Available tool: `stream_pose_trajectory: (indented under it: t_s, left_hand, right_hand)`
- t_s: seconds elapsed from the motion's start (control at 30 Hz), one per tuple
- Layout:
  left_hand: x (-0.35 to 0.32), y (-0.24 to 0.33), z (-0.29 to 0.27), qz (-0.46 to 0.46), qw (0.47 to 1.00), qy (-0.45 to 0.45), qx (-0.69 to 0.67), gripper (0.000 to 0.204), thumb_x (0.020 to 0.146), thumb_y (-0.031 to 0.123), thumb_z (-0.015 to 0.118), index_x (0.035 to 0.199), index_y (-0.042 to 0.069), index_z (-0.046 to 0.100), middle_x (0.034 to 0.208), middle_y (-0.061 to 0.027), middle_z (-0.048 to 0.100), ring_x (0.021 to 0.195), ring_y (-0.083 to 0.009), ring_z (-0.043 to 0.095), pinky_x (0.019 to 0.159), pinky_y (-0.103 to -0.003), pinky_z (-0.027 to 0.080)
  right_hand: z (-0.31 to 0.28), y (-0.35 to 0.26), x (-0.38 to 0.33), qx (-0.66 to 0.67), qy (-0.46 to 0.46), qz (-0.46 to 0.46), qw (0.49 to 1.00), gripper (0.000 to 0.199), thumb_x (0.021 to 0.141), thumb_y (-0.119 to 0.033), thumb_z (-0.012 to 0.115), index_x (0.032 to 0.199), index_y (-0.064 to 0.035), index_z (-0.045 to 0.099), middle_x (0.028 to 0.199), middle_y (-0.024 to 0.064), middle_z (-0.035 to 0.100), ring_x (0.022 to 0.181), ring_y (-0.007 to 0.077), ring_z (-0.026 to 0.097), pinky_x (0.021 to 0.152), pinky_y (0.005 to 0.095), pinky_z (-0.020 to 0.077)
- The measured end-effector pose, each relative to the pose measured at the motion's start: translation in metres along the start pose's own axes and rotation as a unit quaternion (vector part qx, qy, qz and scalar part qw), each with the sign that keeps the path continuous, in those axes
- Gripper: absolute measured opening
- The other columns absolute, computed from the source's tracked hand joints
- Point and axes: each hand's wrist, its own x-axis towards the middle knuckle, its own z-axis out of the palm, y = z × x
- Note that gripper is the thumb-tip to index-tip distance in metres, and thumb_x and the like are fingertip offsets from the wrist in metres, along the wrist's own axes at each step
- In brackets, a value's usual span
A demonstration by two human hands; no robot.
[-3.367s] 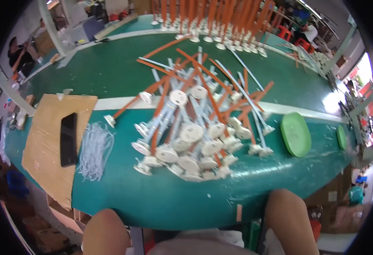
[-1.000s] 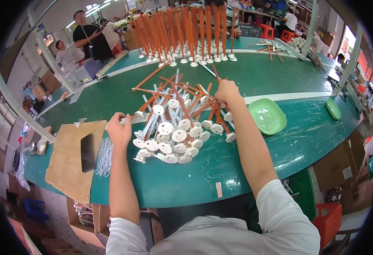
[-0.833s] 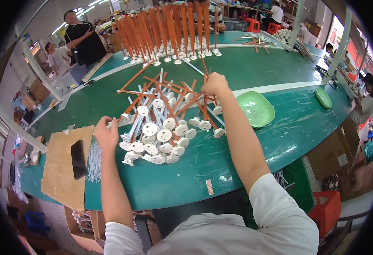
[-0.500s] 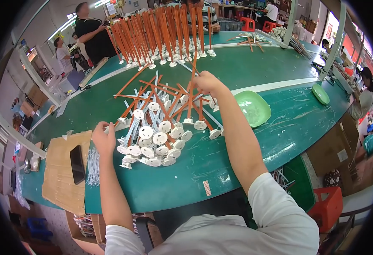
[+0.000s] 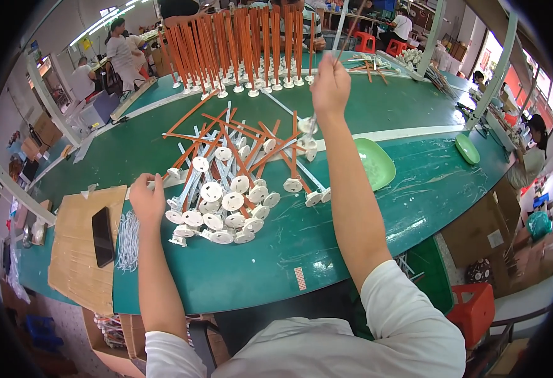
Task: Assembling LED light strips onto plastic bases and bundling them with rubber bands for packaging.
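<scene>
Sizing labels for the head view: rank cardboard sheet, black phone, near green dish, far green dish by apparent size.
1. cardboard sheet
2. near green dish
3. black phone and far green dish: look alike, and the dish lies farther off, so unranked.

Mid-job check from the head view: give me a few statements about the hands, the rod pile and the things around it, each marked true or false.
1. The right hand is raised above the table with a thin rod in its grip. True.
2. The left hand holds the black phone. False: the phone lies on the cardboard sheet, and the left hand rests at the left edge of the pile of rods.
3. The light green dish lies right of the pile. True.
4. The rods at the far side of the table lie flat. False: they stand upright on their white round bases.
5. A bundle of white ties lies between the cardboard and the pile. True.
</scene>
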Motion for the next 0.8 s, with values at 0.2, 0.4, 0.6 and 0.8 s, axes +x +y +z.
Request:
stream_pose_trajectory:
  t_s: [0.2, 0.4, 0.6, 0.8]
  left_hand:
    - [-0.004, -0.004, 0.002, -0.014, 0.998, 0.048, -0.036, 0.022, 0.087, 0.021, 0.061, 0.083, -0.001, 0.063, 0.082, -0.0157, 0.065, 0.081, -0.032, 0.06, 0.074, -0.04, 0.046]
    - [0.0, -0.007, 0.009, -0.047, 0.994, 0.085, -0.04, 0.029, 0.09, 0.027, 0.057, 0.082, -0.001, 0.063, 0.08, -0.0158, 0.064, 0.08, -0.0325, 0.06, 0.073, -0.041, 0.046]
    - [0.003, -0.005, 0.013, -0.108, 0.99, 0.086, 0.006, 0.036, 0.09, 0.034, 0.056, 0.081, 0.0, 0.064, 0.075, -0.0156, 0.065, 0.069, -0.0315, 0.062, 0.065, -0.04, 0.048]
    - [0.005, -0.006, 0.014, -0.11, 0.992, 0.061, 0.004, 0.037, 0.09, 0.034, 0.055, 0.078, 0.0, 0.063, 0.075, -0.0157, 0.065, 0.071, -0.0333, 0.062, 0.066, -0.041, 0.047]
  right_hand:
    - [-0.005, 0.029, -0.023, -0.103, -0.041, -0.047, 0.993, 0.04, 0.1, -0.033, 0.044, 0.072, -0.0043, 0.048, 0.053, 0.0009, 0.051, 0.047, 0.009, 0.049, 0.043, 0.0269, 0.0374]
    - [-0.019, 0.065, -0.031, -0.291, -0.248, 0.075, 0.921, 0.03, 0.097, -0.025, 0.048, 0.08, -0.0031, 0.058, 0.057, 0.0045, 0.057, 0.054, 0.0122, 0.057, 0.054, 0.0283, 0.0449]
    - [0.035, 0.048, -0.011, -0.352, -0.277, -0.097, 0.889, 0.031, 0.085, -0.034, 0.061, 0.082, -0.0038, 0.068, 0.069, 0.0101, 0.067, 0.061, 0.0204, 0.065, 0.063, 0.0344, 0.0499]
    - [0.122, 0.077, -0.048, -0.572, -0.554, 0.008, 0.605, 0.035, 0.059, -0.028, 0.073, 0.078, 0.001, 0.07, 0.076, 0.0193, 0.068, 0.074, 0.0338, 0.067, 0.073, 0.0384, 0.0548]
